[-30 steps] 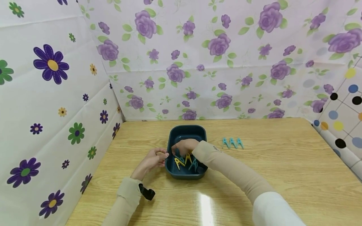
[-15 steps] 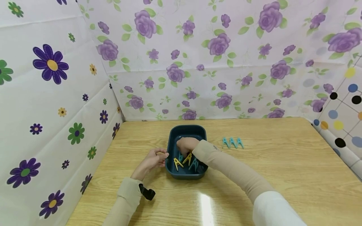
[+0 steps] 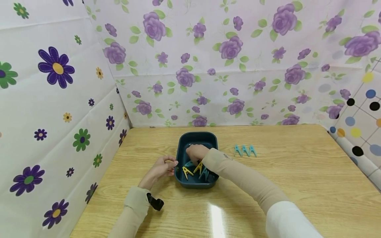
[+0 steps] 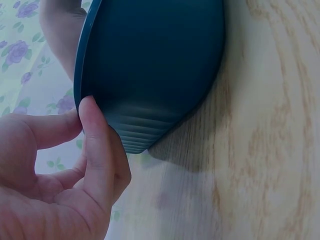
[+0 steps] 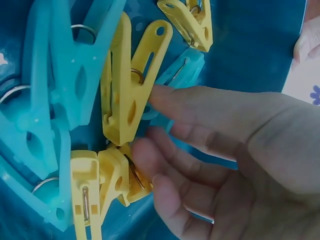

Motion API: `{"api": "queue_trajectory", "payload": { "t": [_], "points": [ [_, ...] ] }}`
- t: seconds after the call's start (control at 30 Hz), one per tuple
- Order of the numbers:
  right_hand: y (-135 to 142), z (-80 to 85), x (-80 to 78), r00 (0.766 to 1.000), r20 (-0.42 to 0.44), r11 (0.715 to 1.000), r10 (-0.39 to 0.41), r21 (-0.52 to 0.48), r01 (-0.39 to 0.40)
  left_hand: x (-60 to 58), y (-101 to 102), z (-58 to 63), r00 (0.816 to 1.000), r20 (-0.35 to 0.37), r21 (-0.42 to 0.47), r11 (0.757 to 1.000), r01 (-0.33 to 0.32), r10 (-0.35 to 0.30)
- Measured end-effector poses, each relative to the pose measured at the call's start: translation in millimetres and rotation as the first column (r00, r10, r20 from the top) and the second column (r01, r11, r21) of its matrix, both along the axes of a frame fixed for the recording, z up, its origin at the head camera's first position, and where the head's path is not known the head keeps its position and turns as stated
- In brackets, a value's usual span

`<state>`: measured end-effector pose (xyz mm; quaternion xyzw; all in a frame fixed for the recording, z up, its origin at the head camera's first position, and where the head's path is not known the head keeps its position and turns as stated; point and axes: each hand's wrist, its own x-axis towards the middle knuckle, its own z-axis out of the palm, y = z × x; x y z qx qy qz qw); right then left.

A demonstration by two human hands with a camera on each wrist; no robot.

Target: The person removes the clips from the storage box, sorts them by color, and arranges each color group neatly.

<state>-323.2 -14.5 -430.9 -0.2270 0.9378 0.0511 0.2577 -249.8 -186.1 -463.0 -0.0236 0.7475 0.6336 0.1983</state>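
A dark teal plastic bin (image 3: 197, 185) stands on the table with yellow and teal clothespins inside. My left hand (image 3: 160, 169) pinches its left rim between thumb and fingers; in the left wrist view the thumb (image 4: 95, 125) lies on the outer wall. Down inside the bin is my right hand (image 3: 197, 152), fingers loosely bent among the clothespins. The right wrist view has its thumb tip against a yellow clothespin (image 5: 130, 95), with a teal clothespin (image 5: 182, 70) partly hidden behind the thumb. Thumb and fingertips stand apart. More teal clothespins (image 5: 82, 65) lie on that view's left.
Three light-blue clothespins (image 3: 244, 150) lie in a row on the wooden table (image 3: 285, 165), right of the bin. Floral cloth (image 3: 184, 77) hangs behind the table, with other patterned sheets at both sides.
Inside the bin, my right hand has drawn slightly right and its fingers have curled more. Clothespins near it have shifted a little. The left hand stays on the rim.
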Motion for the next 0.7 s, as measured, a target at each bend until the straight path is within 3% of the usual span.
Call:
{"api": "queue_trajectory", "payload": {
  "t": [0.33,0.5,0.7],
  "points": [
    [5,6.1,-1.0,0.999,-0.016,1.000,0.029,0.011,-0.029,-2.0,2,2.1,1.000,0.001,-0.036,0.999,-0.012,0.012],
    [7,16.0,5.2,1.000,-0.015,1.000,0.017,0.010,-0.017,-1.9,6,4.7,0.999,-0.029,-0.094,0.995,-0.029,0.026],
    [15,26.3,12.7,1.000,-0.003,0.999,0.013,-0.036,-0.013,-1.7,7,4.0,0.998,-0.048,-0.096,0.994,-0.043,0.038]
  ]
}}
